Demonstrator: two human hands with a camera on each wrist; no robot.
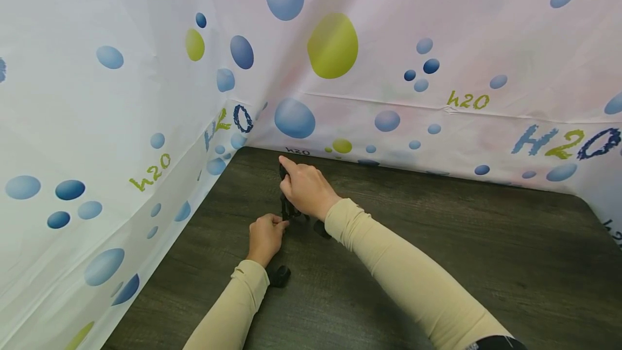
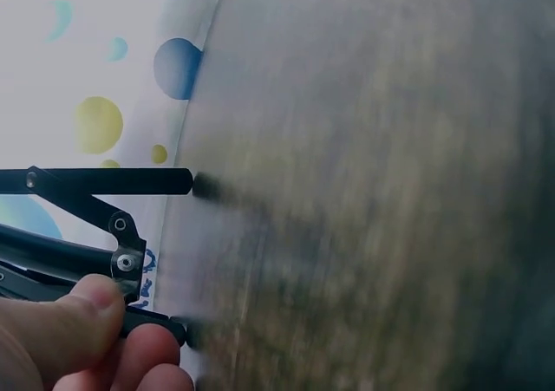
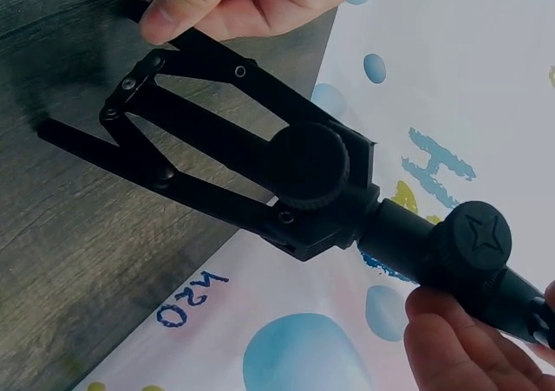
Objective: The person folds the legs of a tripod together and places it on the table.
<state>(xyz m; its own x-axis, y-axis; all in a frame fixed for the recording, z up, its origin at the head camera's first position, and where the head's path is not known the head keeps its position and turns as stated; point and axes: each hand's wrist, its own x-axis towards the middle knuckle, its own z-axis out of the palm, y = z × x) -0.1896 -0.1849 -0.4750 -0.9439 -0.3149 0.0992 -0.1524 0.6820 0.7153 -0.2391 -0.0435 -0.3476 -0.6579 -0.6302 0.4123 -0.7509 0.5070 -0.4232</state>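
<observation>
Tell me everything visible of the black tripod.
The black tripod looks like metal or plastic. Hinged braces join its partly spread legs to a central tube; one round knob sits between the legs, another, star-marked, higher. It is held roughly upright near the table's far left corner, the left hand pinching low on one leg, the right hand gripping near the top. Whether all feet touch down is unclear.

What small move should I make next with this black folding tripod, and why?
I'd probably ease the slim black tripod leg a touch outward with your bare left hand, steadying the black cylindrical column with your bare right hand. Your left hand pinches that leg near its foot, your right holds the column, and the angled black hinged braces suggest it's only partly spread.
</observation>
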